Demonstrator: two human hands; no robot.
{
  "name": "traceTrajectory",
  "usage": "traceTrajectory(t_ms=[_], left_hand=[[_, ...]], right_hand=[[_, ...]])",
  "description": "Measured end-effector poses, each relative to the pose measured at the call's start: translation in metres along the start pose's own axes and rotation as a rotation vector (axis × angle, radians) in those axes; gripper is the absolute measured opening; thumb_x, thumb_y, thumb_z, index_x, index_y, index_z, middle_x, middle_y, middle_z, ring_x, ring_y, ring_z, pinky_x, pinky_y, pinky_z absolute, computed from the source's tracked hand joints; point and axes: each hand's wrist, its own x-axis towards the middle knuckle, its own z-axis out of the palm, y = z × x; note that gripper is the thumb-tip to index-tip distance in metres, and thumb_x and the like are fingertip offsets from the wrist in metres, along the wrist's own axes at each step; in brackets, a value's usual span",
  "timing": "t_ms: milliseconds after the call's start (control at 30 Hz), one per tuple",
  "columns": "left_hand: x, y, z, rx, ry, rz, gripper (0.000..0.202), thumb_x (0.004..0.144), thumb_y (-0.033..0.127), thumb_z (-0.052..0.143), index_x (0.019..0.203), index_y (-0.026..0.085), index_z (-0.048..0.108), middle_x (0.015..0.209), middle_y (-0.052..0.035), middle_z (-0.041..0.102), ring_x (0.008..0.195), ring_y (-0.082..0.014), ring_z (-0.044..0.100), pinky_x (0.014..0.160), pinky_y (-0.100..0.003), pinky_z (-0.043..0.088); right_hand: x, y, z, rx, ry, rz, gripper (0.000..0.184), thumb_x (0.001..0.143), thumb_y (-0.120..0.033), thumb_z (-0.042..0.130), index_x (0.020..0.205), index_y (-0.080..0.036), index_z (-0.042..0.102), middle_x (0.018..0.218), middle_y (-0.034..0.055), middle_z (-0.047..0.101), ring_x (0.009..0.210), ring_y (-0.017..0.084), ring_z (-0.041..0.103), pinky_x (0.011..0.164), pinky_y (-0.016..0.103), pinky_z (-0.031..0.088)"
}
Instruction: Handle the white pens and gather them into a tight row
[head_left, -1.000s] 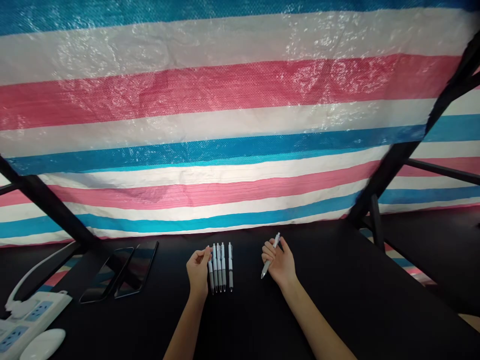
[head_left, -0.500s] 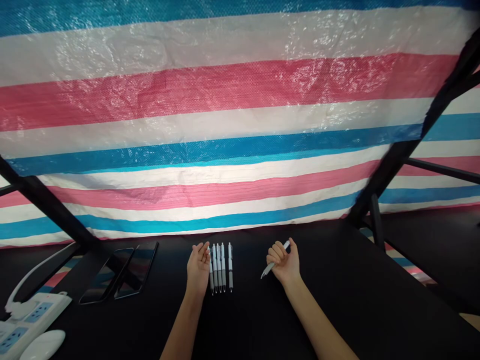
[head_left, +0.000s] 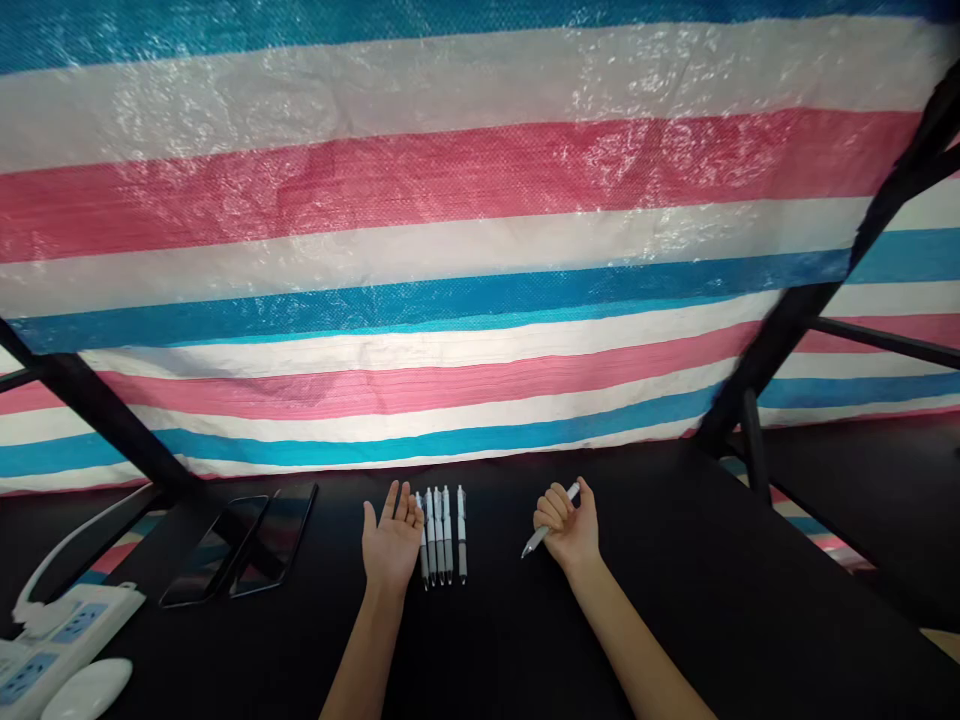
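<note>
Several white and grey pens (head_left: 442, 535) lie side by side in a neat row on the black table (head_left: 487, 640). My left hand (head_left: 390, 545) lies palm up just left of the row, fingers apart and holding nothing, its edge close to the leftmost pen. To the right, my right hand (head_left: 570, 530) is closed around one more white pen (head_left: 541, 538), whose tip points down and left while its back end sticks out past the thumb.
Two dark phones (head_left: 240, 545) lie at the left of the table. A white power strip (head_left: 52, 640) and a white mouse (head_left: 86, 690) sit at the lower left corner. A striped tarp (head_left: 465, 250) hangs behind the table; black frame bars (head_left: 795, 320) slant at both sides.
My left hand let go of the leftmost pen of the row and turned palm up beside it. My right hand turned its pen from upright to slanting and closed around it.
</note>
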Motion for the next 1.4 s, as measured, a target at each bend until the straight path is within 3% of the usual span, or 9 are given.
traceTrajectory(t_ms=[233,433,567,667,767,867,1067,1400], left_hand=[[-0.001,-0.001,0.001,-0.01,-0.004,0.0,0.039,0.092,0.039,0.036,0.112,0.015,0.059,0.091,-0.0105,0.066,0.072,-0.0146,0.064,0.064,-0.027,0.054],[-0.001,-0.001,0.004,0.023,0.017,-0.007,0.033,0.092,0.032,0.037,0.107,0.013,0.06,0.09,-0.0093,0.065,0.07,-0.013,0.063,0.062,-0.025,0.053],[-0.002,0.0,0.005,0.029,0.023,-0.016,0.032,0.092,0.03,0.037,0.104,0.013,0.061,0.088,-0.0082,0.065,0.069,-0.0124,0.063,0.06,-0.025,0.053],[-0.002,0.0,0.006,0.036,0.026,-0.014,0.031,0.093,0.029,0.036,0.103,0.014,0.061,0.087,-0.0075,0.065,0.067,-0.0117,0.063,0.059,-0.024,0.053],[-0.001,-0.001,0.006,0.053,0.055,0.0,0.026,0.093,0.024,0.037,0.099,0.016,0.061,0.084,-0.0057,0.064,0.065,-0.0106,0.062,0.056,-0.023,0.052],[0.0,-0.002,0.006,0.065,0.101,0.014,0.022,0.091,0.014,0.04,0.09,0.015,0.062,0.078,-0.0031,0.064,0.061,-0.0089,0.061,0.053,-0.021,0.05],[0.002,-0.004,0.007,0.08,0.12,0.034,0.02,0.088,0.01,0.042,0.076,0.016,0.058,0.069,0.0,0.061,0.054,-0.008,0.057,0.05,-0.02,0.047],[0.004,-0.005,0.005,0.081,0.073,0.032,0.019,0.086,0.011,0.045,0.071,0.017,0.055,0.064,0.0023,0.056,0.052,-0.006,0.054,0.051,-0.018,0.046]], right_hand=[[-0.001,-0.001,0.0,0.079,-0.008,0.051,0.048,0.087,-0.043,0.041,0.048,-0.02,0.025,0.041,-0.0087,0.017,0.035,0.007,0.018,0.033,0.015,0.027],[0.001,0.002,0.006,0.094,0.12,0.12,0.049,0.094,-0.05,0.024,0.063,-0.02,0.048,0.044,-0.0066,0.032,0.035,0.007,0.032,0.032,0.015,0.032],[0.003,0.007,0.013,0.0,0.291,0.162,0.046,0.094,-0.05,0.022,0.082,-0.02,0.055,0.061,-0.0006,0.053,0.05,0.011,0.054,0.048,0.023,0.048],[0.004,0.011,0.015,-0.113,0.383,0.171,0.035,0.094,-0.048,0.03,0.09,-0.022,0.055,0.081,0.0037,0.064,0.074,0.015,0.064,0.067,0.029,0.053],[0.004,0.014,0.015,-0.233,0.381,0.17,0.028,0.092,-0.046,0.037,0.102,-0.026,0.054,0.101,0.0049,0.065,0.099,0.017,0.061,0.079,0.03,0.05],[0.004,0.018,0.016,-0.33,0.352,0.176,0.032,0.092,-0.046,0.038,0.116,-0.029,0.05,0.115,0.0049,0.061,0.112,0.018,0.054,0.086,0.033,0.048],[0.004,0.023,0.014,-0.406,0.26,0.192,0.045,0.089,-0.042,0.044,0.131,-0.029,0.041,0.128,0.0032,0.054,0.121,0.019,0.047,0.094,0.034,0.044],[0.004,0.028,-0.001,-0.493,0.076,0.251,0.061,0.082,-0.047,0.053,0.138,-0.03,0.034,0.144,0.0056,0.036,0.133,0.021,0.029,0.105,0.042,0.028]])
